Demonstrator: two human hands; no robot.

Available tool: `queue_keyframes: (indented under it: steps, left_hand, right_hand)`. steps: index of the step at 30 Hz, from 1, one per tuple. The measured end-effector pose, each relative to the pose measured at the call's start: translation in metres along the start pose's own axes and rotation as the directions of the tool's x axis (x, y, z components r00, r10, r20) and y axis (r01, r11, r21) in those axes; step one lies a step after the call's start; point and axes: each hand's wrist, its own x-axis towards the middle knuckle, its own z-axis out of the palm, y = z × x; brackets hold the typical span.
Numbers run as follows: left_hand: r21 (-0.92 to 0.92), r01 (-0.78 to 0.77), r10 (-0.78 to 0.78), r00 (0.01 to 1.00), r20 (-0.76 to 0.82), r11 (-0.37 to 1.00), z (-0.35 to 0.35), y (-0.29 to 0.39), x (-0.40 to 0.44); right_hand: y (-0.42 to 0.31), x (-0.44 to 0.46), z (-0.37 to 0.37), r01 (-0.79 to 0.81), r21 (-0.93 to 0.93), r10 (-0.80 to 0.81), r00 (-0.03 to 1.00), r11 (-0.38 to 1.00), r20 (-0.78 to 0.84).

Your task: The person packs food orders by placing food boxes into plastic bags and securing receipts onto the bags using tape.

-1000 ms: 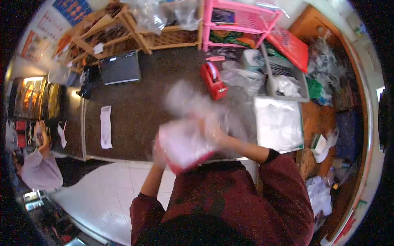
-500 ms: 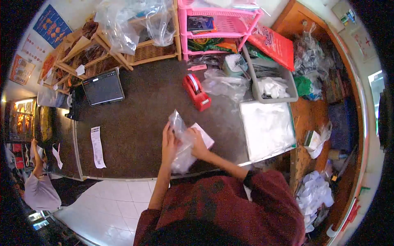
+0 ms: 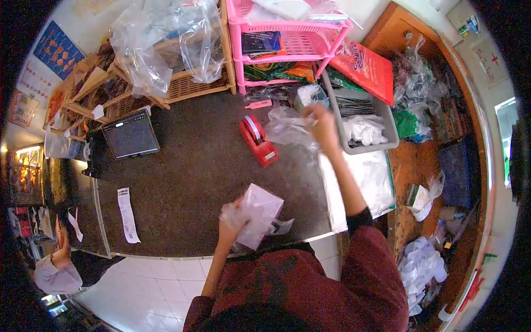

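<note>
Gripping crinkled, clear plastic film [image 3: 283,226] against a flat, pale-pink rectangular box [image 3: 266,203], the left hand [image 3: 230,226] held both near the front edge of the dark, matte tabletop [image 3: 188,166]; the right hand [image 3: 319,124] overlapped a small translucent tub [image 3: 307,94], its blurred grip impossible to tell.

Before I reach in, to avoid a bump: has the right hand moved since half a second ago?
Yes. The right hand has moved forward and rightward: from the near side of the red tape dispenser to its right side.

A printed slip [image 3: 128,216], tape dispenser [image 3: 259,145] and hanging plastic bags [image 3: 145,58] suggest a shop.
</note>
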Motion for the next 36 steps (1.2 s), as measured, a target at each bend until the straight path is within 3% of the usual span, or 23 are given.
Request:
queue_keyframes:
  steps: [1, 2, 3, 7, 9, 10, 11, 12, 14, 15, 16, 18, 20, 21, 23, 25, 27, 28, 29, 31, 33, 35, 36]
  left_hand:
    - [0.085, -0.26, 0.256, 0.965, 0.053, 0.962, 0.001, -0.005, 0.0]
    - [0.153, -0.505, 0.49, 0.863, 0.125, 0.85, 0.001, -0.008, 0.0]
    - [0.153, -0.506, 0.492, 0.862, 0.122, 0.849, 0.002, -0.005, -0.001]
    - [0.107, -0.432, 0.425, 0.902, 0.083, 0.896, 0.007, -0.013, -0.005]
    - [0.11, -0.447, 0.436, 0.893, 0.112, 0.888, 0.007, -0.02, -0.011]
    - [0.006, -0.326, 0.324, 0.941, 0.095, 0.945, 0.006, -0.012, -0.015]
    - [-0.101, -0.197, 0.207, 0.974, 0.092, 0.975, 0.004, -0.004, -0.018]
    - [-0.095, -0.201, 0.21, 0.974, 0.091, 0.975, -0.001, 0.004, -0.019]
    - [0.071, -0.48, 0.47, 0.874, 0.123, 0.874, -0.008, 0.017, -0.017]
    - [0.076, -0.489, 0.477, 0.869, 0.132, 0.869, -0.01, 0.021, -0.017]
    - [0.112, -0.526, 0.513, 0.849, 0.124, 0.843, -0.01, 0.023, -0.017]
    - [0.153, -0.569, 0.552, 0.822, 0.14, 0.808, -0.009, 0.026, -0.02]
    - [-0.087, -0.244, 0.242, 0.97, -0.029, 0.966, -0.001, 0.025, -0.024]
    - [-0.083, -0.244, 0.244, 0.97, -0.014, 0.966, -0.006, 0.022, -0.023]
    - [0.153, -0.517, 0.449, 0.829, 0.333, 0.842, -0.021, 0.018, -0.013]
    - [0.2, -0.501, 0.421, 0.842, 0.338, 0.842, -0.026, 0.028, -0.007]
    - [-0.148, -0.157, 0.201, 0.91, 0.363, 0.977, -0.027, 0.016, 0.002]
    - [-0.047, -0.33, 0.333, 0.928, 0.168, 0.943, -0.019, 0.007, 0.008]
    - [-0.043, -0.331, 0.333, 0.928, 0.169, 0.943, -0.016, -0.002, 0.008]
    - [-0.279, 0.165, -0.109, 0.972, 0.207, 0.946, -0.011, -0.01, 0.005]
    - [-0.287, 0.227, -0.167, 0.962, 0.218, 0.931, -0.007, -0.014, 0.0]
    - [-0.154, 0.124, -0.131, 0.991, -0.037, 0.98, -0.001, -0.002, -0.006]
    - [-0.264, 0.162, -0.172, 0.985, -0.016, 0.951, 0.001, 0.002, -0.008]
  right_hand:
    - [0.014, 0.023, -0.013, 0.108, -0.16, -0.13, 0.982, 0.981, -0.135]
    - [0.04, 0.037, -0.014, 0.08, -0.276, -0.104, 0.992, 0.958, -0.071]
    - [0.066, 0.044, -0.008, 0.062, -0.388, -0.073, 0.997, 0.919, -0.012]
    - [0.085, 0.055, 0.005, -0.059, -0.342, 0.08, 0.996, 0.938, 0.049]
    - [0.066, 0.05, -0.008, -0.146, -0.234, 0.136, 0.989, 0.961, -0.058]
    - [0.051, 0.048, -0.018, -0.013, -0.312, -0.016, 0.996, 0.95, -0.089]
    - [0.028, 0.042, -0.03, -0.01, -0.306, -0.019, 0.995, 0.952, -0.094]
    - [-0.002, 0.032, -0.039, 0.005, -0.227, -0.041, 0.987, 0.974, -0.153]
    - [-0.04, -0.005, -0.031, 0.105, -0.044, -0.112, 0.972, 0.993, -0.208]
    - [-0.061, -0.032, -0.017, 0.044, 0.164, -0.026, 0.993, 0.985, -0.111]
    - [-0.088, -0.063, -0.012, -0.079, 0.304, 0.043, 0.992, 0.95, 0.122]
    - [-0.094, -0.124, 0.022, -0.089, 0.488, -0.143, 0.897, 0.868, 0.418]
    - [-0.092, -0.171, 0.041, -0.312, 0.57, -0.105, 0.806, 0.76, 0.583]
    - [-0.088, -0.179, 0.045, -0.321, 0.571, -0.093, 0.81, 0.756, 0.579]
    - [-0.081, -0.195, 0.048, -0.223, 0.656, -0.223, 0.822, 0.721, 0.524]
    - [-0.083, -0.193, 0.04, -0.214, 0.612, -0.241, 0.783, 0.762, 0.573]
    - [-0.09, -0.193, 0.038, -0.027, 0.545, -0.341, 0.754, 0.838, 0.562]
    - [-0.093, -0.196, 0.039, -0.028, 0.547, -0.34, 0.756, 0.837, 0.559]
    - [-0.096, -0.198, 0.04, -0.039, 0.546, -0.334, 0.753, 0.837, 0.566]
    - [-0.101, -0.206, 0.049, -0.05, 0.549, -0.334, 0.748, 0.834, 0.574]
    - [-0.103, -0.225, 0.07, 0.139, 0.472, -0.312, 0.898, 0.87, 0.31]
    - [-0.107, -0.228, 0.073, 0.038, 0.472, -0.233, 0.903, 0.881, 0.361]
    - [-0.108, -0.229, 0.074, -0.057, 0.459, -0.153, 0.9, 0.887, 0.408]
